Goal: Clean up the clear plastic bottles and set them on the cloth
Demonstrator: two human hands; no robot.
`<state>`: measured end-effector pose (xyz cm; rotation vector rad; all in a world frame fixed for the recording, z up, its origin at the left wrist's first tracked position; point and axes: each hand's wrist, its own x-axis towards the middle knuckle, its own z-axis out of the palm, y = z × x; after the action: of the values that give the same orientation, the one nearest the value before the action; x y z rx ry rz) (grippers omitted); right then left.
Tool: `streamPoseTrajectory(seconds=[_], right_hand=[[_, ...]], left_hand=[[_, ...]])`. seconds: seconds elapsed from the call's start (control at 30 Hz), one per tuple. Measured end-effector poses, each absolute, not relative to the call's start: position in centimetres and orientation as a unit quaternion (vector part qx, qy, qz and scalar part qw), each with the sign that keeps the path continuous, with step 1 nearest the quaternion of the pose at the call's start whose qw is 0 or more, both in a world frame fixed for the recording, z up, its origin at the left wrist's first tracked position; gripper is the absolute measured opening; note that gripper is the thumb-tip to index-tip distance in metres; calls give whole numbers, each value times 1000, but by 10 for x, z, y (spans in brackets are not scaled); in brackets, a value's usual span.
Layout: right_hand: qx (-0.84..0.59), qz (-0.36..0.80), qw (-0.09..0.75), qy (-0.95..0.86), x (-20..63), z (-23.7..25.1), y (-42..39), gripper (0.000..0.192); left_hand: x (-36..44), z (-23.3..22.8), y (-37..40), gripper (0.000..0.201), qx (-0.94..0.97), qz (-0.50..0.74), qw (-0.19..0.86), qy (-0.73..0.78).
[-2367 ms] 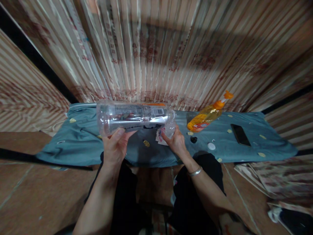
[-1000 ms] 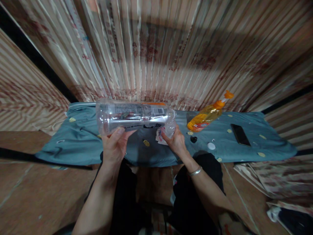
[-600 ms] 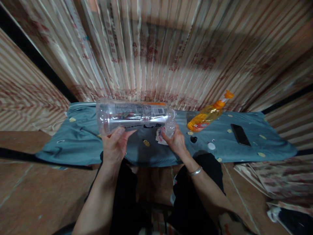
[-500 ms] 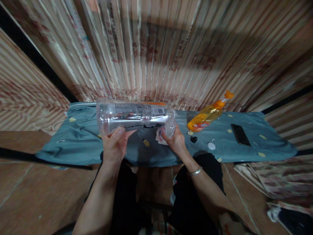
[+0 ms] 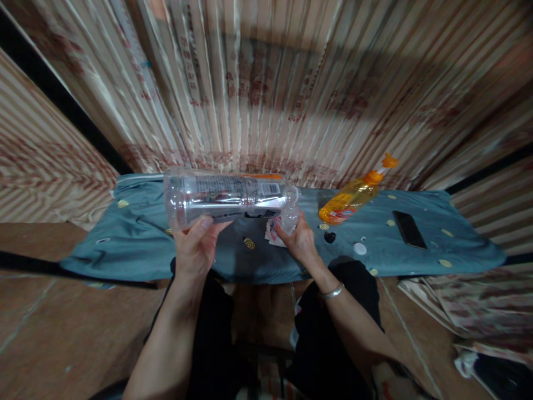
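Note:
A large clear plastic bottle [image 5: 233, 197] with a silver printed label lies level in the air, its wide end to the left. My left hand [image 5: 195, 241] is closed around its lower side near that end, thumb on the front. My right hand [image 5: 300, 239] grips a smaller clear plastic bottle [image 5: 290, 216] with a white, red and blue label piece hanging at its left. The small bottle's top sits right at the large bottle's right end; I cannot tell whether the two touch. Beyond my right hand stands a tilted pump bottle [image 5: 347, 200] of orange-yellow liquid.
A teal cloth with yellow motifs [image 5: 137, 250] covers the narrow surface. On it lie a black phone [image 5: 409, 229], a white round cap [image 5: 360, 248] and a small black object [image 5: 330, 237]. A pleated patterned curtain [image 5: 266, 83] hangs close behind.

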<state>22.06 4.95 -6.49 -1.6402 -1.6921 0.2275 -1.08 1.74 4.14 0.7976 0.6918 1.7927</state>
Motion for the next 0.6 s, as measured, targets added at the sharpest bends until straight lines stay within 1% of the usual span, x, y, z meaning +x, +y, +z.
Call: streamPoseTrajectory(seconds=[0.2, 0.6], right_hand=[[-647, 100, 367, -661, 220, -62, 49, 75], [-644, 97, 376, -660, 220, -63, 49, 68]], left_hand=[[-10, 42, 17, 73, 331, 753, 498, 274], [-9, 42, 18, 79, 335, 751, 500, 271]])
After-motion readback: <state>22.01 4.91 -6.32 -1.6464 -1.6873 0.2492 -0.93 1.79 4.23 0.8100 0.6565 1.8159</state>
